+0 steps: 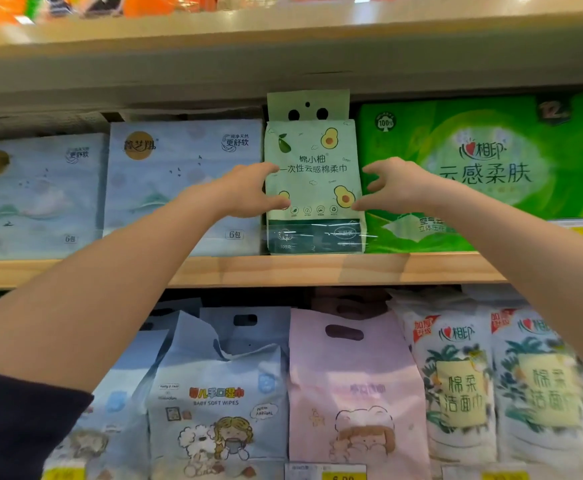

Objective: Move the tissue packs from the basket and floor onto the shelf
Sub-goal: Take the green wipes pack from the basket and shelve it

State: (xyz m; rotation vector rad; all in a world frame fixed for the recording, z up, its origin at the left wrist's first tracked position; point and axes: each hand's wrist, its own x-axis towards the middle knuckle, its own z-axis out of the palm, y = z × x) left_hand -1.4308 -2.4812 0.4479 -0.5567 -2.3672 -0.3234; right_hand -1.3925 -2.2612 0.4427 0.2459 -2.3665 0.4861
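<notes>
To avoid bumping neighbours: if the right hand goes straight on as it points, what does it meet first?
Most likely the avocado-print tissue pack: the right hand points its fingertips leftward at that pack's right edge, perhaps touching it. The green tissue pack stands beside; depth is unclear.
</notes>
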